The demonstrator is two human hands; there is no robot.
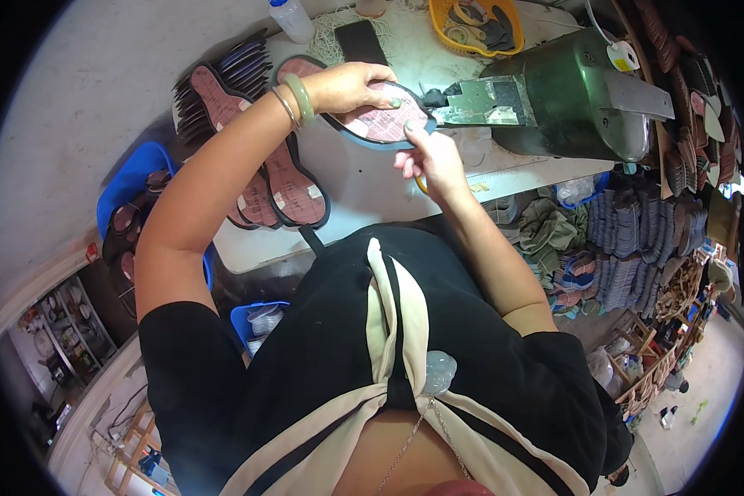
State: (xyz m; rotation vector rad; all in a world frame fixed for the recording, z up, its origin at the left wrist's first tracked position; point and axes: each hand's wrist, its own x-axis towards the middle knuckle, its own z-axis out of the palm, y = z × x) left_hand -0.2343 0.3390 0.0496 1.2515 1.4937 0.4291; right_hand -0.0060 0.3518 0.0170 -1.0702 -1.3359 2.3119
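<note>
Here, I start with the largest item: a white worktable (364, 186) crosses the upper middle of the head view. On its right end stands a green machine (574, 91) with a flat metal arm pointing left. Along the table's left part lies a fanned stack of pink insoles with dark rims (256, 140). A blue crate (128, 186) sits beside the table at the left, and rows of stacked soles (636, 240) fill the right. A yellow basket (475, 25) rests at the far edge, a dark phone (361, 41) near it.

The insole in work (376, 120) is pink with a dark rim, held above the table with its tip touching the machine's arm. My left hand (351, 87), a green bangle (299, 97) on its wrist, grips the insole from above, fingers closed over it. My right hand (430, 157) pinches its near edge from below.
</note>
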